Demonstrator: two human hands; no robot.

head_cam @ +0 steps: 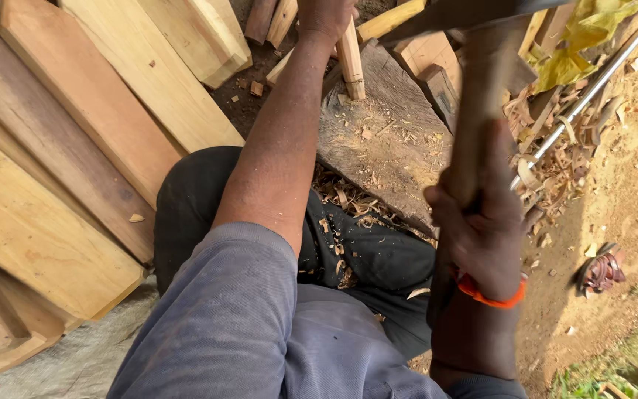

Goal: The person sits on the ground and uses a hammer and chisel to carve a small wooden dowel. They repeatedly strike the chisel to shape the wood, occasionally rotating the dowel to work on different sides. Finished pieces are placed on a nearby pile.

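Wooden stake: upright on chopping block, top gripped by left hand, fingers largely out of frame. Axe handle: raised, blurred, right hand fingers wrapped tight. Planks left; shavings right.

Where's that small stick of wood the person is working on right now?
In the head view it stands upright at top centre, the wooden stick held by the left hand on the chopping block, left of the raised tool handle.

Rough grey wooden block, smooth pale planks, shiny metal rod
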